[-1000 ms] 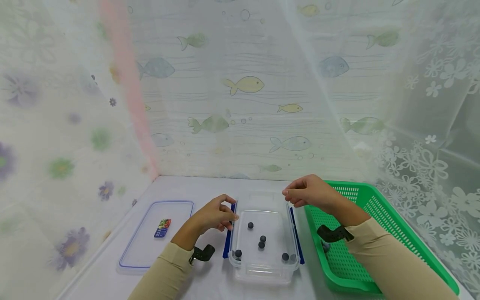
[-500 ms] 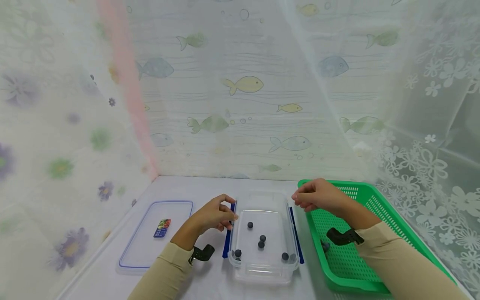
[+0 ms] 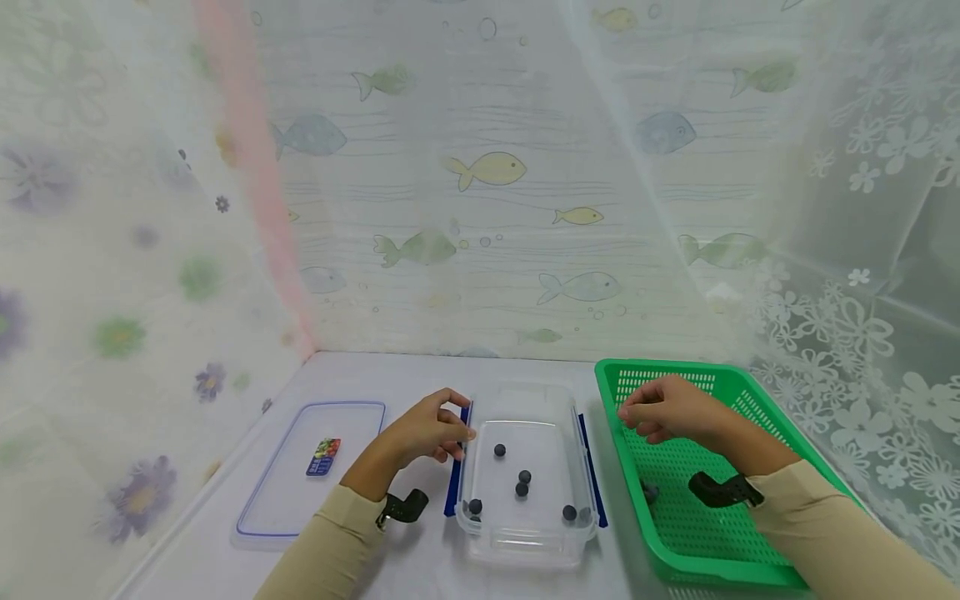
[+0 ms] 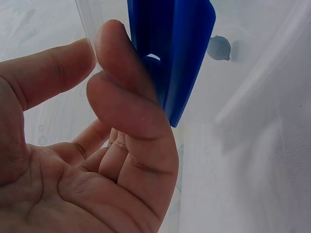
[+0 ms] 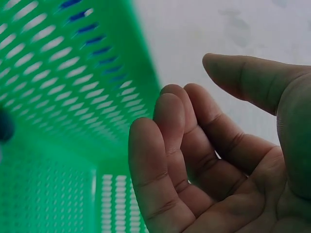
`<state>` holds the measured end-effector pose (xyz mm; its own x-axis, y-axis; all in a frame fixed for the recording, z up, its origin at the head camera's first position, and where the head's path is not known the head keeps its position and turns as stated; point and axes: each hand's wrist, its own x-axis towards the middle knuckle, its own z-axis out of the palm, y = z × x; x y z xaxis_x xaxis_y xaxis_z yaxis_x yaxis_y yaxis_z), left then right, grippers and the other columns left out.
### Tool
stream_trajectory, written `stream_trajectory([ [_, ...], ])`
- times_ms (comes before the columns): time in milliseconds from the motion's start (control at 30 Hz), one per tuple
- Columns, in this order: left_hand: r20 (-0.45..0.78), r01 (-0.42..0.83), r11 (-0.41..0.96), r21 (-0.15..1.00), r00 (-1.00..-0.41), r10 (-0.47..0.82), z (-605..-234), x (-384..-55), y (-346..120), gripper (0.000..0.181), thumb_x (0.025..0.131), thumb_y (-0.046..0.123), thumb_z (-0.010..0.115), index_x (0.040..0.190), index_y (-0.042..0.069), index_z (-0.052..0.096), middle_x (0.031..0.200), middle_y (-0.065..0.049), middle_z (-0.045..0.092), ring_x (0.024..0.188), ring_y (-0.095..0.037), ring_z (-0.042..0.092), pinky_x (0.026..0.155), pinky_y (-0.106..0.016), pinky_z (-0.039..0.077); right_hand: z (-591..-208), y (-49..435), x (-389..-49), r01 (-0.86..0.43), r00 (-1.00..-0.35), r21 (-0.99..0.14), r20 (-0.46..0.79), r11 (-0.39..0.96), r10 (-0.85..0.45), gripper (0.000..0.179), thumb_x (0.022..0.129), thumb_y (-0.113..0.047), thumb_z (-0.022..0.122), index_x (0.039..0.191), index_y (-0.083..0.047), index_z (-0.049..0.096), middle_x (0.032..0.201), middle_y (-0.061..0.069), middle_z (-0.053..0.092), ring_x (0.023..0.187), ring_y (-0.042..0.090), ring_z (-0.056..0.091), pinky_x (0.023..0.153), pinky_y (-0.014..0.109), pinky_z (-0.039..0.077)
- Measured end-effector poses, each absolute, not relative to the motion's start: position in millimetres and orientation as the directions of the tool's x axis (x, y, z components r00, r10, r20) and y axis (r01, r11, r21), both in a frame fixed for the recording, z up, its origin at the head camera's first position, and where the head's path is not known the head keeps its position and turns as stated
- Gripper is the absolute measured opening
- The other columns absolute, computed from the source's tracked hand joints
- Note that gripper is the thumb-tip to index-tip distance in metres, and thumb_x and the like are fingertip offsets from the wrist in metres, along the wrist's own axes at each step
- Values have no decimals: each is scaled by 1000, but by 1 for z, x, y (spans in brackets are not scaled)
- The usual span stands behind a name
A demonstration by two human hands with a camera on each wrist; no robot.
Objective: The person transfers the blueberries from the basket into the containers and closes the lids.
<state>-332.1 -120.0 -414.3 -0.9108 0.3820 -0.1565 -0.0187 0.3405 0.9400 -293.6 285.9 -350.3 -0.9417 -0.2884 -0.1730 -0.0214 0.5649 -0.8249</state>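
A clear plastic food container point(image 3: 532, 537) with blue side latches stands in the middle of the table, several small dark balls point(image 3: 499, 451), blueberry-like, spread on its bottom. My left hand point(image 3: 426, 429) holds its left side; in the left wrist view, thumb and fingers meet at the clear edge beside the blue latch point(image 4: 182, 53). Over the left part of the green basket point(image 3: 720, 569) hovers my right hand point(image 3: 678, 410), fingers loosely bent. The right wrist view shows nothing between its thumb and fingers. More dark balls point(image 3: 650, 493) lie in the basket by its left wall.
A clear lid point(image 3: 277, 508) with a blue seal and a colourful label point(image 3: 324, 457) lies flat on the white table point(image 3: 435, 558) at the left. Patterned curtains point(image 3: 480, 208) enclose the table at the back and sides.
My right hand has moved right and slightly down, from beside the container's far right corner to over the green basket. The left hand and the container have stayed put.
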Motion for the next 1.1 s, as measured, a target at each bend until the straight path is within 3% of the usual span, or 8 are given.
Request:
stream_trajectory([
  [367, -152, -16, 336, 942, -912, 381, -413, -330, -120, 60, 93, 17, 77, 144, 8, 47, 102, -12, 69, 69, -21, 70, 58, -28, 54, -378, 305, -290, 33, -919, -750, -282, 660, -274, 30, 98, -27, 71, 110, -1, 73, 98, 12, 70, 73, 20, 65, 71, 41, 61],
  [633, -152, -17, 333, 943, -912, 382, -412, -328, -120, 57, 93, 16, 77, 142, 9, 49, 101, -12, 69, 68, -21, 70, 57, -27, 53, -392, 305, -286, 60, -885, -731, -354, 680, -303, 23, 102, -20, 63, 105, -1, 74, 96, 9, 70, 53, 13, 42, 53, 30, 44],
  [733, -150, -15, 332, 943, -911, 385, -411, -328, -119, 56, 93, 16, 77, 141, 9, 49, 100, -12, 69, 68, -21, 70, 57, -27, 54, -394, 306, -285, 64, -883, -711, -366, 700, -292, 22, 101, -19, 63, 105, -1, 75, 102, 10, 72, 55, 13, 52, 56, 33, 51],
  [867, -152, -15, 334, 942, -909, 387, -412, -329, -119, 57, 93, 16, 77, 142, 9, 48, 101, -12, 69, 68, -21, 70, 57, -27, 54, -396, 307, -285, 71, -886, -672, -381, 737, -263, 26, 99, -21, 66, 113, -1, 75, 101, 12, 72, 77, 23, 72, 71, 44, 61],
  [933, -152, -15, 335, 942, -910, 386, -413, -329, -119, 57, 93, 16, 77, 142, 9, 48, 101, -12, 69, 68, -21, 70, 57, -27, 54, -397, 306, -285, 80, -887, -667, -387, 741, -253, 29, 98, -21, 67, 117, 0, 74, 100, 13, 70, 83, 27, 74, 74, 46, 62],
  [1100, -153, -17, 334, 942, -909, 387, -412, -329, -119, 57, 94, 15, 76, 143, 8, 48, 100, -12, 68, 68, -21, 70, 57, -27, 54, -402, 304, -285, 101, -886, -677, -394, 729, -244, 28, 96, -18, 67, 116, 0, 74, 96, 14, 68, 78, 26, 71, 72, 43, 61],
])
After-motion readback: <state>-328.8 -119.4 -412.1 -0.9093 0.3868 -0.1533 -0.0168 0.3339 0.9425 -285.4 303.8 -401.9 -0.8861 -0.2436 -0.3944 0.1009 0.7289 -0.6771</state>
